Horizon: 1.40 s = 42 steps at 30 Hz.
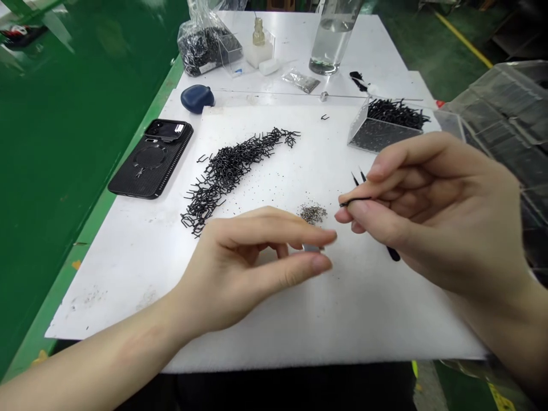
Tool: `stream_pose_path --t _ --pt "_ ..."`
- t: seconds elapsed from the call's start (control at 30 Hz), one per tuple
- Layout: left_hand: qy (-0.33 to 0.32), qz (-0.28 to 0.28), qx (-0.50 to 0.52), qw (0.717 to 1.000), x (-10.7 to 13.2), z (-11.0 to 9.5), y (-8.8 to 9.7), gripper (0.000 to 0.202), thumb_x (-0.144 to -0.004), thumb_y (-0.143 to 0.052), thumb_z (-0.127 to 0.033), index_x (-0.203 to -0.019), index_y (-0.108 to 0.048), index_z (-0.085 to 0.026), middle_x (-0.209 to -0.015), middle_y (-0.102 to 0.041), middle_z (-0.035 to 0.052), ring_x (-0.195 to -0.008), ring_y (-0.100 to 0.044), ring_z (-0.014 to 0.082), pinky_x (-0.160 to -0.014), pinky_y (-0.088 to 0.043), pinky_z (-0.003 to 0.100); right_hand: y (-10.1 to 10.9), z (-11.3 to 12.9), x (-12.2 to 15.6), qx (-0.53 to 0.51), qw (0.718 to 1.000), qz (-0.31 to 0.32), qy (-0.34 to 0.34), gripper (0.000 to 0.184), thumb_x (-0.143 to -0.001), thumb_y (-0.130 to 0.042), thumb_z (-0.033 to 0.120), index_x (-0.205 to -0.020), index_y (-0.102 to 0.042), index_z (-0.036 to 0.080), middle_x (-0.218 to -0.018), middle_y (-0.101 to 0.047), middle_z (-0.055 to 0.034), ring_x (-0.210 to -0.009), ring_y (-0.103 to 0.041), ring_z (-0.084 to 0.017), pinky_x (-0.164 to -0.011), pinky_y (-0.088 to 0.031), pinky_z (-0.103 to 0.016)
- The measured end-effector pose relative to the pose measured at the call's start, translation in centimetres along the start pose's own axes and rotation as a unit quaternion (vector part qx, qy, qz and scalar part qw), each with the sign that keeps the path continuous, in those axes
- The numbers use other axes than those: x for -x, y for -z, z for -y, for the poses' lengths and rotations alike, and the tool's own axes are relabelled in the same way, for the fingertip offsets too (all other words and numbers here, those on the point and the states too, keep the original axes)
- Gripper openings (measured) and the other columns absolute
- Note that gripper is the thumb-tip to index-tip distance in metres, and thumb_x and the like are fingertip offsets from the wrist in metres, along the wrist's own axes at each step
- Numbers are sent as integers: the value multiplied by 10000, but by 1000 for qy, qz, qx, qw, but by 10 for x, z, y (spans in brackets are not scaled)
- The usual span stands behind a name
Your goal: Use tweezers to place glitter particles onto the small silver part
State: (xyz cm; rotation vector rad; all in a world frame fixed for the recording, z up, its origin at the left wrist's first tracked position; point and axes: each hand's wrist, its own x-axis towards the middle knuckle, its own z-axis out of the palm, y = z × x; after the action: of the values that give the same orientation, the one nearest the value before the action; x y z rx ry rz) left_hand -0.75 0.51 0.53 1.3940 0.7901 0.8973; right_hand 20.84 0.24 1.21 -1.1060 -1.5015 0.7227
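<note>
My left hand [252, 260] hovers over the white foam sheet [128, 257], thumb and forefinger pinched on a small grey metal piece [312, 248]. My right hand [432, 205] is closed on a thin black wire clip [355, 201] at its fingertips and also keeps black tweezers [358, 178] tucked in the palm, their tips sticking up. The two hands' fingertips are almost touching. Just beyond them lies a little heap of tiny grey specks [313, 214]. A long curved pile of black wire clips [231, 171] lies to the left.
A black phone [149, 160] and a dark blue case [197, 98] lie at the left. A clear tray with black clips [385, 125] stands at the right. At the back are a bag of clips [201, 43], a small bottle [258, 34] and a clear water bottle [331, 40].
</note>
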Motion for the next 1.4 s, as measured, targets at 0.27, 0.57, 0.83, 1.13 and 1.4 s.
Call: stream_pose_path --t 0.27,0.57,0.83,1.13,1.4 --pt "-201 74 -295 931 4 6 -8 142 -882 -717 -102 -905 -760 -236 -876 -824 9 -803 -726 177 -885 -601 321 0 1 2 -30 999 8 -29 385 -749 -735 -41 -945 -719 290 -808 -782 58 -714 -781 -145 -609 -639 -189" --pt "-211 17 -363 907 12 7 -7 228 -848 -783 -182 -1069 -756 -233 -1069 -818 27 -1030 -705 240 -924 -553 364 -2 -2 0 -37 999 16 25 404 -746 -733 -73 -963 -709 267 -788 -773 54 -710 -780 -128 -593 -621 -159" --pt "-154 3 -158 975 17 5 -7 720 -794 -788 -27 -1406 -615 -363 -1418 -672 -34 -1297 -618 246 -1076 -507 390 -2 -6 -1 -17 998 11 52 448 -705 -763 -79 -965 -724 285 -772 -783 76 -688 -781 -147 -603 -657 -203" --pt "-120 18 -97 988 13 9 -4 675 -808 -781 -29 -1412 -627 -288 -1455 -653 -10 -1349 -601 244 -1063 -539 343 -4 -5 0 0 997 -6 76 436 -714 -789 -59 -973 -733 287 -796 -784 76 -725 -780 -126 -645 -656 -184" --pt "-141 37 -98 984 8 15 -1 607 -862 -631 54 -1417 -624 -191 -1464 -639 55 -1341 -595 225 -1046 -587 323 -4 -2 0 -3 997 7 71 360 -726 -821 1 -976 -730 244 -792 -774 60 -754 -770 -102 -670 -640 -153"
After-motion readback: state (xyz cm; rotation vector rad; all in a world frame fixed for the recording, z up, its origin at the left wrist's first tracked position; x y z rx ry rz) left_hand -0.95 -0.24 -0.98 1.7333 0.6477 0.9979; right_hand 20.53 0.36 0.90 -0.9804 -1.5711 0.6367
